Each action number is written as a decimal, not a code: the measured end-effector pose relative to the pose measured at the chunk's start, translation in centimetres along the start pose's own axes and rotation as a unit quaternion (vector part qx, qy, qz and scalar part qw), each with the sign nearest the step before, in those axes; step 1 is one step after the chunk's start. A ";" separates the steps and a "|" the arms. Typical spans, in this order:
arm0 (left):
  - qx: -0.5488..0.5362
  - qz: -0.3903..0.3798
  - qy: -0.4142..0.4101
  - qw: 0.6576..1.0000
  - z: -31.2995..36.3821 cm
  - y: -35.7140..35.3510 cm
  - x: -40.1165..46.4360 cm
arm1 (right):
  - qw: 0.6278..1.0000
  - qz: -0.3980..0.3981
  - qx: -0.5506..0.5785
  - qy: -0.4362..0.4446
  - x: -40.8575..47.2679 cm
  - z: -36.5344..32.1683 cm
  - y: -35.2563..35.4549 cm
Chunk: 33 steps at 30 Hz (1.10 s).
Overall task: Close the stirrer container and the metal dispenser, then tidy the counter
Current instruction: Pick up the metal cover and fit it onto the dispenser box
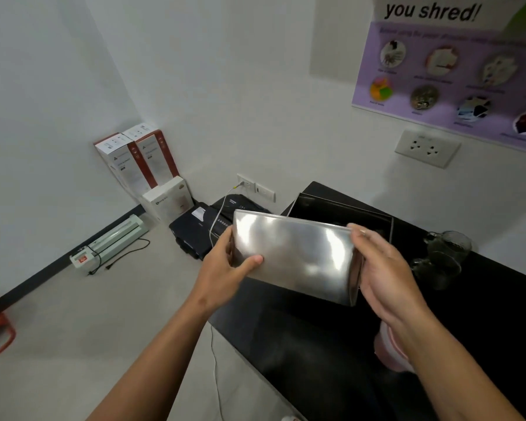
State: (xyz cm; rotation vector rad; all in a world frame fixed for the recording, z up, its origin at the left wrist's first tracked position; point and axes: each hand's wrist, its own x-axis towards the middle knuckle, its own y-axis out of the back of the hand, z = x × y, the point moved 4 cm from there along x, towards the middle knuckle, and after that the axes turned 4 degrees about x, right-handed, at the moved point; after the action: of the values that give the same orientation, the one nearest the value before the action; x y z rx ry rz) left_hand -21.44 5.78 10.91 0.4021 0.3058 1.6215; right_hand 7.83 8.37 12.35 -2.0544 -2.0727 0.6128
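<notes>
both hands hold the shiny metal lid [295,256] in the air above the black worktop [316,344], one at each short end. the left hand [225,268] pinches its left edge, thumb pressed flat on the top face. the right hand [383,271] cups the right end, fingers curled round the folded rim. the lid's long axis runs left to right between the hands, tilted so the right end hangs lower and nearer. the open black dispenser body [340,212] sits on the worktop just behind the lid, farther from the person, its mouth partly hidden. closing it looks to need the lid carried forward and levelled; the right hand is nearer that opening. dark glass mugs [444,253] stand just right of it.
</notes>
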 end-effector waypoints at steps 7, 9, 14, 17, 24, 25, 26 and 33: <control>0.022 0.002 0.009 1.000 2.1 -2.3 4.5 | 0.973 0.067 -0.132 0.178 -0.5 -1.0 1.0; 0.043 0.006 0.013 0.999 2.6 -3.0 6.0 | 0.963 0.087 -0.176 0.186 0.0 -0.7 1.7; 0.093 0.040 0.034 0.994 3.1 -5.2 9.5 | 0.952 0.128 -0.224 0.164 2.0 -0.6 3.4; 0.128 0.043 0.035 0.990 3.1 -6.0 11.2 | 0.951 0.130 -0.240 0.145 3.8 -1.4 3.9; 0.160 0.024 0.073 0.984 2.9 -8.6 15.0 | 0.950 0.145 -0.262 0.087 8.4 -2.5 5.5; 0.180 0.015 0.080 0.980 2.7 -8.9 15.5 | 0.950 0.142 -0.266 0.077 9.2 -2.5 5.9; 0.199 0.007 0.085 0.976 2.5 -9.1 15.9 | 0.950 0.138 -0.272 0.067 10.0 -2.5 6.3; 0.245 -0.014 0.095 0.965 1.1 -9.7 17.5 | 0.956 0.111 -0.270 0.014 13.2 -1.0 8.9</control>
State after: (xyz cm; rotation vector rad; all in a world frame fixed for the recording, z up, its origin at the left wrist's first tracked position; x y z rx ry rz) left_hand -13.40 24.05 9.11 0.6131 0.8636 1.5502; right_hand 15.82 21.26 7.48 -2.5871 -2.1844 0.0287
